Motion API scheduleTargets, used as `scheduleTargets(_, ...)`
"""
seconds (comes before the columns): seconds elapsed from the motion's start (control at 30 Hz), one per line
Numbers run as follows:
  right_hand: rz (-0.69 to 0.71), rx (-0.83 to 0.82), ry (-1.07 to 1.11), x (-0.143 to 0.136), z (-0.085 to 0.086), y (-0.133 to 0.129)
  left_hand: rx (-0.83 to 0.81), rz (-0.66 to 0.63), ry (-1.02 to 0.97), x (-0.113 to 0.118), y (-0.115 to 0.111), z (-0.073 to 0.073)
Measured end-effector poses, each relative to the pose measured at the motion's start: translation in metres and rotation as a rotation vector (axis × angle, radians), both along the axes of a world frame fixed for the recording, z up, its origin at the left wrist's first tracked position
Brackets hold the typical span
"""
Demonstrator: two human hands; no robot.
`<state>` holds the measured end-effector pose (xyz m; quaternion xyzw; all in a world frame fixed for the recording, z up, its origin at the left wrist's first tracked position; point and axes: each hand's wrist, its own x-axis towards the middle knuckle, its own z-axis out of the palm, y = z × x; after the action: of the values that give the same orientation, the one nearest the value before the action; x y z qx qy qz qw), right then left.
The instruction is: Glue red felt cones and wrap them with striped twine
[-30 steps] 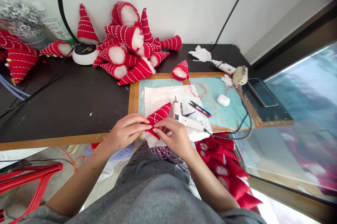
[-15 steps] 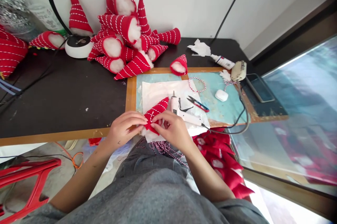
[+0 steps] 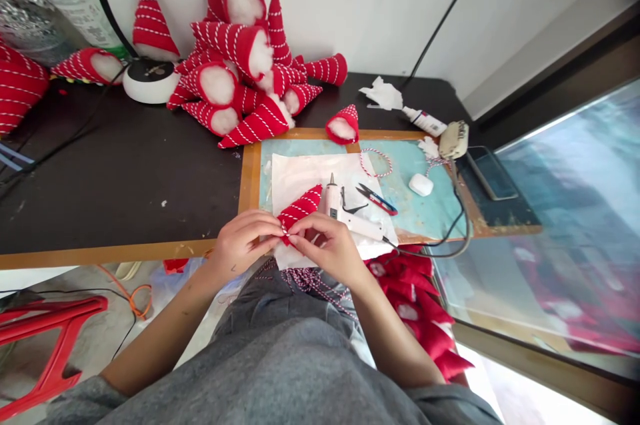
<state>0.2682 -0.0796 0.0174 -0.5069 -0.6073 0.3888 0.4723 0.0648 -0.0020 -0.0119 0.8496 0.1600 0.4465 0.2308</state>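
A small red cone hat (image 3: 302,206) wound with white cord lies on a white sheet (image 3: 295,168) near the table's front edge, its tip pointing up and right. My left hand (image 3: 249,238) pinches the hat's lower end from the left. From the right, my right hand (image 3: 327,244) pinches the same end, thumb and forefinger together. The two sets of fingertips nearly meet there and cover most of the hat's open end. A white glue gun (image 3: 351,215) lies just right of the hat. Beside it are thread snips (image 3: 377,199) with blue and red handles.
Stuffed red cones (image 3: 231,44) are heaped at the back, by a white lamp base (image 3: 150,82). One stuffed cone (image 3: 343,125) lies apart. A cord loop (image 3: 376,162), a white bottle (image 3: 425,121) and a phone (image 3: 492,172) are to the right. The glue gun's cable (image 3: 425,246) crosses the front edge.
Both hands have drawn closer together at the hat's lower end, and less red fabric shows below the fingers. The camera view has shifted slightly.
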Motion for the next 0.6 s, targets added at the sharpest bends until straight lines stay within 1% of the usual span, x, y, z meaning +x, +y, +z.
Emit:
scheduleTargets(0.13, -0.047, 0.114, -0.101, -0.001, 0.003, -0.003, 0.012, 0.002, -0.003, 0.002, -0.001, 0.002)
scheduleTargets(0.2, -0.06, 0.155, -0.132, -0.001, 0.005, -0.006, -0.009, 0.018, -0.01, 0.003, -0.002, 0.004)
scheduleTargets(0.33, -0.061, 0.253, -0.172, -0.004, 0.005, -0.013, -0.103, 0.039, -0.04, 0.005, -0.004, 0.008)
scheduleTargets(0.5, -0.147, 0.469, -0.333, -0.007, -0.003, -0.017, -0.233, 0.048, -0.042, 0.008, -0.008, 0.011)
scheduleTargets(0.6, -0.159, 0.53, -0.369, -0.004, -0.001, -0.016, -0.305, 0.04, -0.017, 0.01, -0.006, 0.016)
